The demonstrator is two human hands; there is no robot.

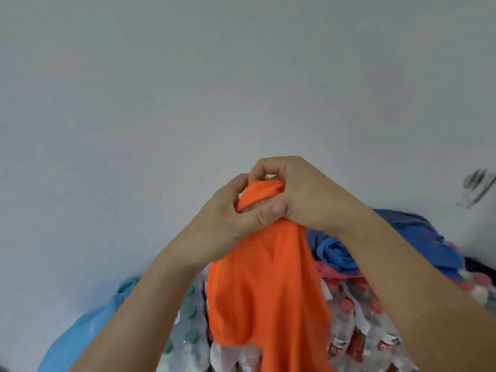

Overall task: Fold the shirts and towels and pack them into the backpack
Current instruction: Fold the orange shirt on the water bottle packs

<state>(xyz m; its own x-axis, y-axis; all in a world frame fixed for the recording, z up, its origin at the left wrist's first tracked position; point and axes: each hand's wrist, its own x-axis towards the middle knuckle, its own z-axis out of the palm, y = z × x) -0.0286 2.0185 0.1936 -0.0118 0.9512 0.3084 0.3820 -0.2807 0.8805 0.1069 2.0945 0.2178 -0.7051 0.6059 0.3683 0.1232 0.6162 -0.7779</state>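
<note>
Both hands meet at the middle of the view, raised in front of a plain pale wall (188, 76). The left hand (228, 213) and the right hand (298, 191) are curled tight on the bunched top edge of an orange cloth (268, 277), and the two hands touch each other. The left thumb lies across the front of the gathered fabric. Whether it is a shirt or a towel cannot be told.

The orange cloth hangs straight down from the hands toward 6 o'clock, loose and unfolded. Behind it lie shrink-wrapped packs of bottles: red-capped bottles (349, 331) at 5 o'clock, green-capped bottles (190, 312) at 7 o'clock.

At 4 o'clock from the hands, a crumpled blue cloth (335, 251) rests on a pink cloth (330, 272), on top of the red-capped packs. A light blue plastic bag (88, 331) sits at 8 o'clock, under the left forearm.
</note>
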